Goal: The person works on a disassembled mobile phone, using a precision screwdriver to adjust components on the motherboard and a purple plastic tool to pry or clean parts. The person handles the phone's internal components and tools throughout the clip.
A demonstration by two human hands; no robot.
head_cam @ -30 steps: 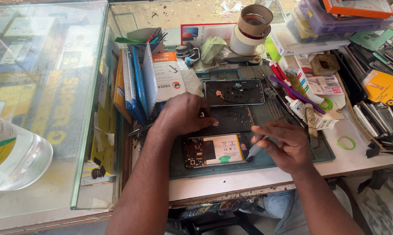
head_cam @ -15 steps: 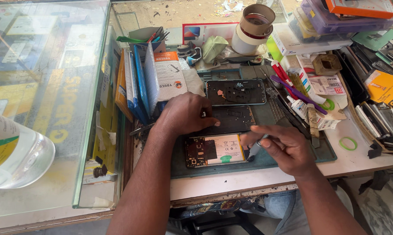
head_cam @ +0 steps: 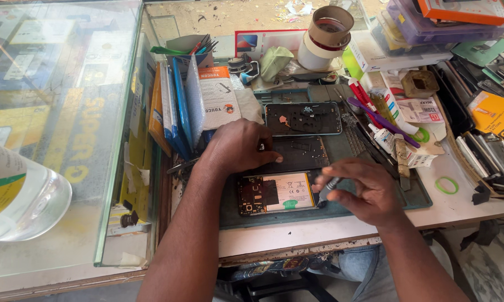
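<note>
An opened phone (head_cam: 277, 193) with its circuit board and battery showing lies on a dark green work mat (head_cam: 375, 204). My left hand (head_cam: 238, 146) rests just above the phone, fingers curled on a dark back panel (head_cam: 302, 152). My right hand (head_cam: 361, 190) grips a small screwdriver (head_cam: 326, 190) whose tip points at the phone's right end. A second dark phone frame (head_cam: 303, 118) lies farther back on the mat.
A glass counter (head_cam: 56, 128) with a plastic bottle (head_cam: 17, 196) stands left. Upright packets (head_cam: 196, 106), tape rolls (head_cam: 327, 33), tool handles (head_cam: 375, 114), boxes (head_cam: 431, 28) and spare screens (head_cam: 486, 151) crowd the back and right. A green ring (head_cam: 446, 185) lies on the white tabletop.
My right hand has turned the screwdriver and shifted slightly left toward the phone's right end. My left hand has stayed in place above the phone.
</note>
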